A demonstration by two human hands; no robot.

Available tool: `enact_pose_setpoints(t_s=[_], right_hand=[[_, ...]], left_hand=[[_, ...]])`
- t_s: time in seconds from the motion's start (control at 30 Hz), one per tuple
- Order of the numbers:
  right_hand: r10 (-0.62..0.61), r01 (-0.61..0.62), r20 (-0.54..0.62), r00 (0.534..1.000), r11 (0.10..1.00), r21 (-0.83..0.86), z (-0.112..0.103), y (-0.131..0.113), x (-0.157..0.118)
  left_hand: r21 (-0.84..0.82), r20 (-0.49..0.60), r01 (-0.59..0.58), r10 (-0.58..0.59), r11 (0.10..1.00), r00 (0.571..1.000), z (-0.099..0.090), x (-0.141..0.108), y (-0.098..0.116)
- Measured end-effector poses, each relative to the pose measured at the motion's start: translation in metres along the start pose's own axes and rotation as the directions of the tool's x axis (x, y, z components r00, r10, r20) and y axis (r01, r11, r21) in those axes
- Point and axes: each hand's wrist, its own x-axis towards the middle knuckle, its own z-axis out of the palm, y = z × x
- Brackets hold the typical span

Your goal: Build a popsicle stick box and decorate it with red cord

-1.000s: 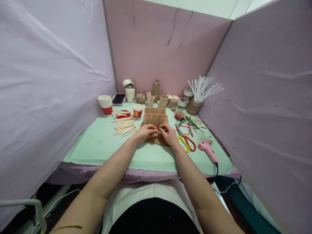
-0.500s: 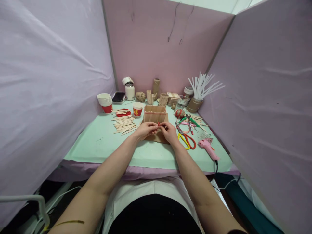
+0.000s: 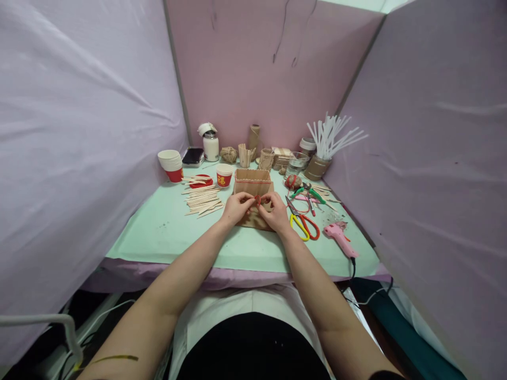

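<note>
Between my two hands is a small piece of red string (image 3: 257, 199), gathered in a little loop or knot. My left hand (image 3: 239, 207) pinches it from the left, and my right hand (image 3: 274, 209) pinches it from the right. Just beyond my fingers stands a box of wooden craft sticks (image 3: 252, 183) with red string along its top edge. It rests on a brown cardboard piece (image 3: 253, 220), which also lies beneath my hands. The exact form of the string is partly hidden by my fingertips.
Scissors (image 3: 304, 224), green-handled pliers (image 3: 312, 193) and a pink glue gun (image 3: 339, 238) lie to the right. Loose craft sticks (image 3: 203, 200) and a red paper cup (image 3: 224, 177) are on the left. At the back right, white sticks (image 3: 330, 138) stand in a pot.
My fingers have drawn slightly apart and a little upward, and more of the red string shows between them. The view has shifted slightly.
</note>
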Motion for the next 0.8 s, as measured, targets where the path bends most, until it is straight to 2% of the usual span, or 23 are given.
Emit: enact_pose_setpoints(t_s=[0.3,0.63,0.8], right_hand=[[-0.004,0.004,-0.022,1.000,1.000,-0.027,0.0005,0.0007,-0.0003],[0.046,-0.046,-0.030,0.999,0.999,-0.018,0.0027,0.0003,-0.0008],[0.109,-0.108,-0.044,0.993,0.994,0.022,0.0031,0.0008,0.0001]], left_hand=[[0.182,0.025,-0.116,0.114,0.976,0.993,0.0036,-0.0020,-0.0051],[0.365,-0.002,-0.241,0.259,0.899,0.966,0.0048,-0.0071,0.0010],[0.381,-0.001,-0.242,0.262,0.892,0.965,0.0054,-0.0072,0.0008]])
